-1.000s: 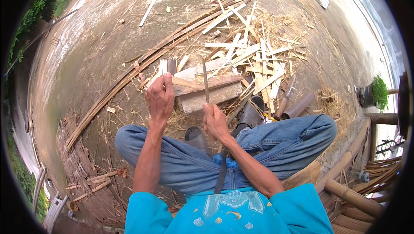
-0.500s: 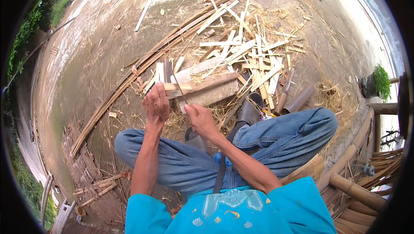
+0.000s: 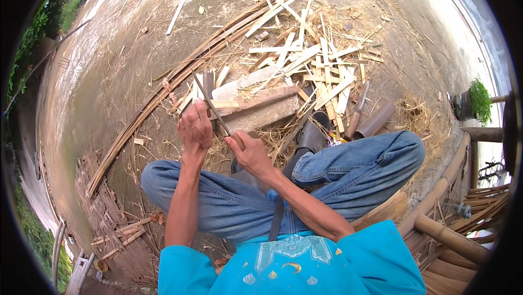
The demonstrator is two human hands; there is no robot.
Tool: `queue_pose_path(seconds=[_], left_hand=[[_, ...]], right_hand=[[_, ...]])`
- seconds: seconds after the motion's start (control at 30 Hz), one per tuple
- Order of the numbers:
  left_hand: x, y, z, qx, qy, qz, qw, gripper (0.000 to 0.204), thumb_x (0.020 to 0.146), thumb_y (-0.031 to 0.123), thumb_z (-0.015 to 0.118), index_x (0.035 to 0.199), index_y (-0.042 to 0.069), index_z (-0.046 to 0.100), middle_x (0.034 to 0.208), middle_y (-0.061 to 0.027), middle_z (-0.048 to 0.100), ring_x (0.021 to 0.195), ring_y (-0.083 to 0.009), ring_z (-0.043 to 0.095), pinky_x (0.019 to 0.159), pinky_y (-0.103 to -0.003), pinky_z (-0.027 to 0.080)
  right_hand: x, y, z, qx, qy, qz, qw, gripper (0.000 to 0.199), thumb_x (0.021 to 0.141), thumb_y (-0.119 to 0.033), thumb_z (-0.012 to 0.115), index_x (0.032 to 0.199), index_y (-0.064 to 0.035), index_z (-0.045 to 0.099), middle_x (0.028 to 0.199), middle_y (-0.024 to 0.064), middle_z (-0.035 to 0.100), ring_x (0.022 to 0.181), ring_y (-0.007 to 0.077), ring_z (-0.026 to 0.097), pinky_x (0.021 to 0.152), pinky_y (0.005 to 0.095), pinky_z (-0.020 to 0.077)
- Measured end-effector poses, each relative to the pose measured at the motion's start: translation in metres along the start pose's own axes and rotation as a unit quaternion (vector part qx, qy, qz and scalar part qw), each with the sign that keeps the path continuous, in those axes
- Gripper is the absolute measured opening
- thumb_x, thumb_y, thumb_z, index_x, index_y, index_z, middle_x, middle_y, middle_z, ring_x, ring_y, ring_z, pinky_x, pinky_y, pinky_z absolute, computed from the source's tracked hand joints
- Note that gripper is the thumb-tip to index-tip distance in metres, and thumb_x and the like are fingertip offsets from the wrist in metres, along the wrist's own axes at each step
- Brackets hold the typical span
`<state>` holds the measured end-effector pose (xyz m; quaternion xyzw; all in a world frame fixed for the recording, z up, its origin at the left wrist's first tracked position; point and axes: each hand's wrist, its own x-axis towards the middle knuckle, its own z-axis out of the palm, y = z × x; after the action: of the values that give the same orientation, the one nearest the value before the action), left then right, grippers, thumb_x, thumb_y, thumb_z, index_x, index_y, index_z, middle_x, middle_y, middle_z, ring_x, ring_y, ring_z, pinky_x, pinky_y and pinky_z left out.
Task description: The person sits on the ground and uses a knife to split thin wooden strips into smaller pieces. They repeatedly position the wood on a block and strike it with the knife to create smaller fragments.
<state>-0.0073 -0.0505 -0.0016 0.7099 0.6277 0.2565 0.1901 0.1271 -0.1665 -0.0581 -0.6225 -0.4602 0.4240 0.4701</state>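
Note:
My left hand (image 3: 194, 130) is closed on a short pale bamboo strip (image 3: 226, 104), which sticks out to the right of the fingers. In my right hand (image 3: 250, 154) is a long thin-bladed knife (image 3: 213, 109), its handle inside the fist. The dark blade slants up and left across the strip, close beside my left fingers. Just beyond lies a long grey block (image 3: 262, 116) with a brown piece of wood (image 3: 267, 98) along its top. The handle is mostly hidden by the right fingers.
Many cut bamboo strips (image 3: 321, 72) lie heaped ahead, among straw-like shavings. Long brown bamboo lengths (image 3: 147, 104) curve along the left. Near my right knee are a sheathed-looking tool (image 3: 357, 111) and a brown tube (image 3: 376, 119). Bamboo poles (image 3: 449, 239) stand at the right.
The knife has slid left along the strip toward my left hand, and its tip now reaches farther up and left. Both hands keep their grips.

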Motion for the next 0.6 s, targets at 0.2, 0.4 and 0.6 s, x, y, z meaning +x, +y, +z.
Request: queue_pose_path(seconds=[0.2, 0.4, 0.6], left_hand=[[-0.001, -0.002, 0.0, -0.025, -0.013, 0.006, 1.0, 0.064, 0.113, 0.041, 0.027, 0.073, 0.007, 0.064, 0.063, -0.017, 0.062, 0.059, -0.0341, 0.061, 0.064, -0.047, 0.046], [0.001, 0.005, 0.002, -0.019, 0.001, 0.004, 1.0, 0.065, 0.113, 0.041, 0.027, 0.072, 0.006, 0.065, 0.064, -0.0172, 0.063, 0.06, -0.0351, 0.062, 0.064, -0.049, 0.047], [-0.003, 0.0, -0.002, -0.03, -0.007, -0.031, 0.999, 0.07, 0.113, 0.043, 0.025, 0.072, 0.005, 0.066, 0.062, -0.0167, 0.064, 0.06, -0.0338, 0.064, 0.064, -0.049, 0.048]], right_hand=[[0.005, 0.019, -0.017, 0.084, -0.039, 0.234, 0.968, 0.051, 0.107, -0.046, 0.057, 0.083, -0.0011, 0.056, 0.059, 0.0123, 0.052, 0.054, 0.0195, 0.052, 0.055, 0.0409, 0.0438], [-0.005, 0.002, 0.006, 0.049, -0.016, 0.023, 0.998, 0.043, 0.107, -0.042, 0.058, 0.091, -0.0016, 0.061, 0.056, 0.0037, 0.052, 0.045, 0.0112, 0.053, 0.043, 0.0319, 0.04], [-0.002, 0.014, 0.005, 0.074, -0.034, 0.104, 0.991, 0.049, 0.107, -0.047, 0.056, 0.085, -0.0031, 0.058, 0.056, 0.003, 0.053, 0.045, 0.0108, 0.053, 0.043, 0.0309, 0.0415]])
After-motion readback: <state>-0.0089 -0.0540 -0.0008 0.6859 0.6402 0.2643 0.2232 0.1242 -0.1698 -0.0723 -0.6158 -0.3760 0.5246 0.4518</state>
